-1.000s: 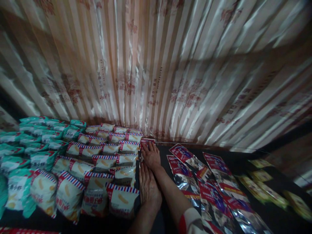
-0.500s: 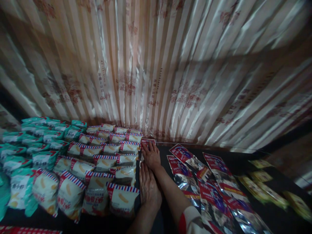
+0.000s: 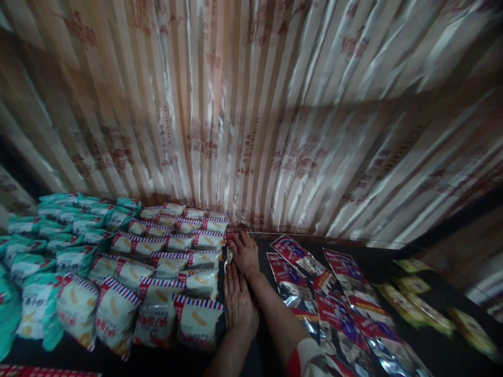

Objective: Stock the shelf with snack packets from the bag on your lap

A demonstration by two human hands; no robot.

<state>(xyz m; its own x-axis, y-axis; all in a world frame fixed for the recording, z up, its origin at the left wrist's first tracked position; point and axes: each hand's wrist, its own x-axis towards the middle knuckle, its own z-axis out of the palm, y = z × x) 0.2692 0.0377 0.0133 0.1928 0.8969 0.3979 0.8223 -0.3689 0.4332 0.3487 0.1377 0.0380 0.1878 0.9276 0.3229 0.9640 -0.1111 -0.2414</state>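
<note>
My right hand (image 3: 245, 255) lies flat, fingers stretched forward, over a red packet (image 3: 232, 235) whose top edge shows beyond the fingertips. Just nearer to me, my left hand (image 3: 239, 301) is also laid flat and touches the right hand's wrist; a pale strip of packet peeks out by its fingertips. Most of what lies beneath both palms is hidden. Close on the left stand rows of white snack bags (image 3: 198, 320) with striped tops. To the right, several flat red and silver packets (image 3: 293, 285) overlap one another on the black surface (image 3: 264, 361).
Teal snack bags (image 3: 37, 301) fill the far left. Several yellow packets (image 3: 412, 306) lie at the right. A pleated, printed curtain (image 3: 251, 115) rises behind the table, with a thin cord (image 3: 314, 236) along its lower part. A red checked edge (image 3: 47, 372) shows at bottom left.
Both hands stay flat in nearly the same place, the right one shifting very slightly. The view has moved a little, so the packets at the right appear slightly further left.
</note>
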